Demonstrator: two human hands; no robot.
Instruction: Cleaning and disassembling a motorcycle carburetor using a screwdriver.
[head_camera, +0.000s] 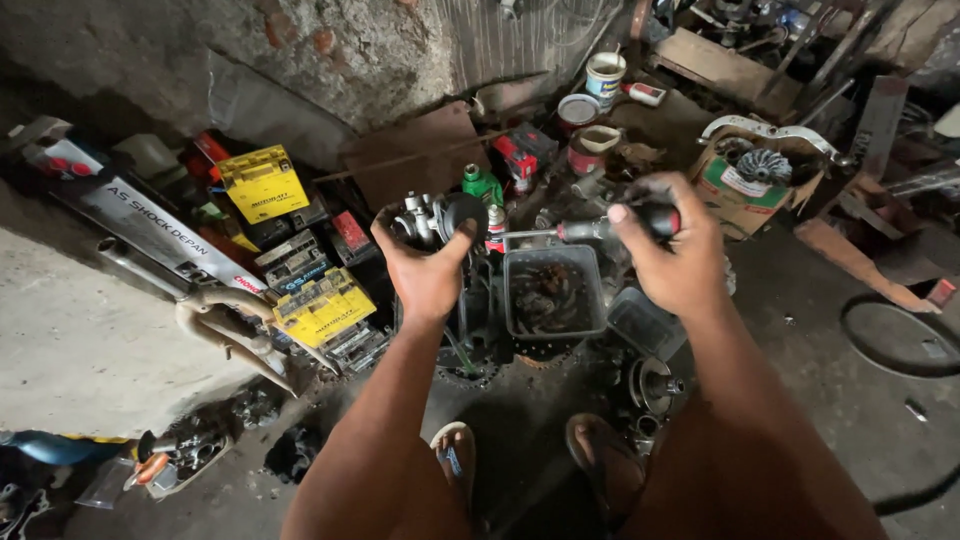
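My sandalled feet rest on the oily floor. Above them, my left hand is wrapped around a small metal carburettor, held in the air over the grey plastic parts bin. My right hand is fisted on a black-handled screwdriver, shaft pointing toward the carburettor. Risk: the tip slips off and jabs my left palm; a loosened screw could drop among the clutter, the batteries or the cans further back.
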